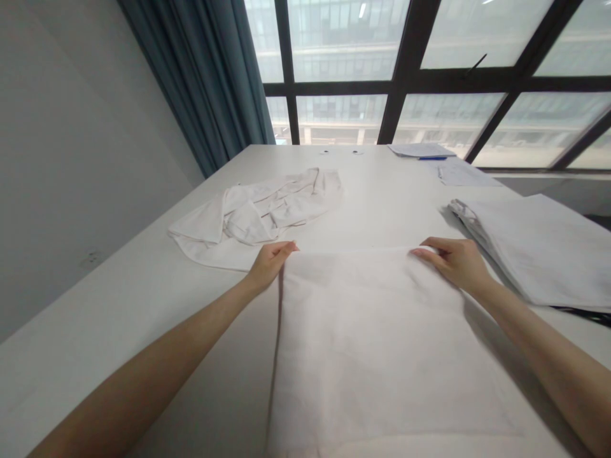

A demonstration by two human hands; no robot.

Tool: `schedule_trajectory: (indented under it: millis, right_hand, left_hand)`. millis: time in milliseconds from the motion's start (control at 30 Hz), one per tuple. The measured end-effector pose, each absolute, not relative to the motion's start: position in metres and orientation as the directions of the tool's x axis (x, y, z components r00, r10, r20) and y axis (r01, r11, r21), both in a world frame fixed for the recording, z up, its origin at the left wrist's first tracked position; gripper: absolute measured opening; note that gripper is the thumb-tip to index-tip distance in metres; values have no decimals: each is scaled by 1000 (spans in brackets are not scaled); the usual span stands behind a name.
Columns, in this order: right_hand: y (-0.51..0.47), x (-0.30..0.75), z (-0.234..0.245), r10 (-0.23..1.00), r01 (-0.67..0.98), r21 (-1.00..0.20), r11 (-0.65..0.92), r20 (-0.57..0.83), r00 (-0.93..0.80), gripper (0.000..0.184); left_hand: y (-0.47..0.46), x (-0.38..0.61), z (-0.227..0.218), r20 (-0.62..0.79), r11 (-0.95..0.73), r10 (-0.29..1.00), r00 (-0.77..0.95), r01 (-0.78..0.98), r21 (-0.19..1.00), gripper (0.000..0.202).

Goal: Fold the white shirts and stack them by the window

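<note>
Two bare hands sit at the far corners of a flat white cloth (382,343) spread on the white table (95,331) directly in front of the person. Left hand (270,262): fingers closed in a pinch on the far left corner of the cloth, fingertips pointing right along the far edge. Right hand (453,259): fingers curled and pinched on the far right corner, fingertips pointing left. The cloth lies smooth between them, far edge straight, left edge casting a narrow shadow on the table; its near edge runs out of the bottom of the view. No print, label or tag shows on its surface. Beyond the left hand, touching or just beside it, lies a crumpled heap of white cloth (258,216), loosely bunched with folds and seams showing. To the right, just beside the right hand, a stack of folded pale cloths (539,248) lies flat, edges layered at its left end. Further back on the table, near the window, lie loose paper sheets (420,150) with a blue pen (432,158) beside them; any writing on the sheets is too small to read. Two small dark round spots (340,152) sit in the tabletop near the far edge. A dark-framed window (405,83) and a blue-grey curtain (210,76) stand behind the table.
</note>
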State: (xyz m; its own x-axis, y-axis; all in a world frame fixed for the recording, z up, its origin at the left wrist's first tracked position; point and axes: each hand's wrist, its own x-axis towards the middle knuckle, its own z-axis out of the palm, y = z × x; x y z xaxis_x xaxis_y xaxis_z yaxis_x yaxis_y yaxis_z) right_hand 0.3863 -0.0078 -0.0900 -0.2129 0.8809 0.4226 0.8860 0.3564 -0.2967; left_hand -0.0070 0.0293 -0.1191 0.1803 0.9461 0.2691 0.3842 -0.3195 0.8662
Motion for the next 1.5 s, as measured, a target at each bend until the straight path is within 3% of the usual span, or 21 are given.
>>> schedule_trajectory:
  millis: [200,567,900,1300,1500]
  right_hand:
    - [-8,385,-91,903,856,-405,321,403,-148,51]
    - [-6,386,-87,980,709,-686,163,197,-35,41]
    - [-7,384,-86,981,686,-709,167,189,-43,51]
    - [-4,383,-90,996,606,-793,63,89,13,54]
    - [-4,382,-86,999,584,-811,37,45,-1,55]
  left_hand:
    - [28,-10,-118,256,-388,902,349,391,835,55]
    - [28,-11,-119,228,-373,903,365,399,838,48]
    - [29,-12,-120,240,-391,902,359,441,808,48]
    - [29,-7,-113,237,-374,914,329,462,804,56]
    - [29,-7,-111,228,-370,914,335,463,805,50]
